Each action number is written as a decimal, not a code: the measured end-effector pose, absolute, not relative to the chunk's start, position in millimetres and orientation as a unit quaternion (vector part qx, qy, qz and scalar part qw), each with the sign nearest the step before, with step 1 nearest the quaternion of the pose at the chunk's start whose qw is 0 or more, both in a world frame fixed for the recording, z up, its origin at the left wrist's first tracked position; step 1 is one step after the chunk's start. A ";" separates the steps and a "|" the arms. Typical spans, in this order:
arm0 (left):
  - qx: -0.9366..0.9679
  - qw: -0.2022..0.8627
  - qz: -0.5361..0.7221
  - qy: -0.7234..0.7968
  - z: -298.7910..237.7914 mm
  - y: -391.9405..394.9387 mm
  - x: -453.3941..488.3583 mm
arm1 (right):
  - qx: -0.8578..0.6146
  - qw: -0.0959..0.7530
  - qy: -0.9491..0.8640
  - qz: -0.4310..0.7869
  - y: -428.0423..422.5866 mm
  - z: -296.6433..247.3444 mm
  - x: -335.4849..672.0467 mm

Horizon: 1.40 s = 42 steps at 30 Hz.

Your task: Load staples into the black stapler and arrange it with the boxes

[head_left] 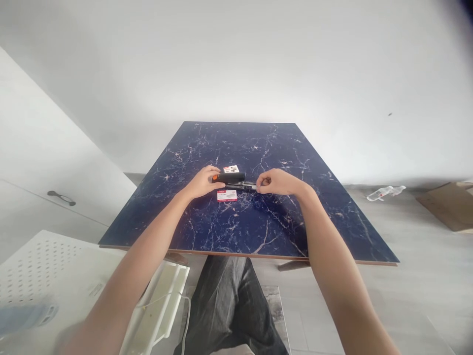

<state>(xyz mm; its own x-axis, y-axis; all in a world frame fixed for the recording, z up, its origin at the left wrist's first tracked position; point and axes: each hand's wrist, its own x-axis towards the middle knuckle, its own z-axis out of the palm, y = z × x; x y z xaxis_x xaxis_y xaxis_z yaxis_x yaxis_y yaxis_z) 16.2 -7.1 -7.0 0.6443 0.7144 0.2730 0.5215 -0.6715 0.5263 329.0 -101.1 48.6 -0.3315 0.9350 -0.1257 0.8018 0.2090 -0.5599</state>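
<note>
Steadying the black stapler (234, 177) at its orange-marked end, the left hand (204, 181) has its thumb on the near side and its fingers around the far side. The right hand (279, 181) is at the stapler's other end, fingers curled, thumb and forefinger pinching the tip of the metal rail (242, 186) that lies along the stapler's near side. Whether anything small sits inside that pinch, I cannot tell.

Working this well probably means bracing the stapler against the blue marbled table (236, 227) beneath it, holding the rail in line with the body, and using a light pinch, since a twist could make the thin metal slip or catch a fingertip.

Just on the near side of the stapler lies a small white box (226, 195) with red bands, pale lettering on the red and a picture at its right. Just beyond the stapler, a red-and-white packet (231, 169) carries a dark picture. The print on both is too small to read, and no brand shows legibly on the stapler.
</note>
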 end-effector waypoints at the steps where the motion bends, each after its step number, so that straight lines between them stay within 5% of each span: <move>1: 0.884 0.215 0.232 0.346 -6.7 -7.8 15.8 | -0.572 0.127 -0.764 0.270 -101.4 48.8 332.1; 42: 0.897 0.198 0.174 0.355 -2.7 -14.5 19.4 | -0.587 0.116 -0.768 0.228 -97.2 40.0 324.3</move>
